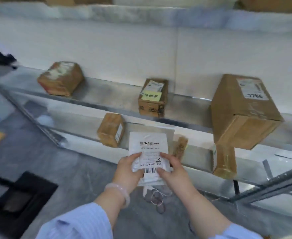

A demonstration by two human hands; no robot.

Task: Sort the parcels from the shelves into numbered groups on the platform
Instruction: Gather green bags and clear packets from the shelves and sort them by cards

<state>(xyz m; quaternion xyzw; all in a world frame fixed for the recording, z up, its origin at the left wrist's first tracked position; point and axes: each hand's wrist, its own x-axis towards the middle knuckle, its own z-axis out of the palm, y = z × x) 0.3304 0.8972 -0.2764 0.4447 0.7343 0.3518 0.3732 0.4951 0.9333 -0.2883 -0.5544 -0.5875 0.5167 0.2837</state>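
1. A white wall [107, 49] fills the back of the room, and below it lies a grey floor [72, 169] with a marbled look.
2. Two long metal shelves run along the wall: the middle shelf [107, 94] and, under it, the lower shelf [198, 156]. Both surfaces are bare grey metal.
3. The large box [242, 111] stands at the right end of the middle shelf, with a label on its top.
4. On the same shelf stand a taped box [60, 78] at the left and a small box [153, 104] in the middle, which carries a yellow note [151, 96].
5. On the lower shelf stand a brown parcel [111, 129] at the left and a narrow brown parcel [225, 161] at the right, well apart.
6. The white parcel [148, 145] is in the air in front of the lower shelf, with its barcode label facing up.
7. The left hand [129, 167] and the right hand [173, 168] each close their grip on the lower part of the white parcel, thumbs on the label.
8. A pale bracelet [119, 190] sits on the left wrist.
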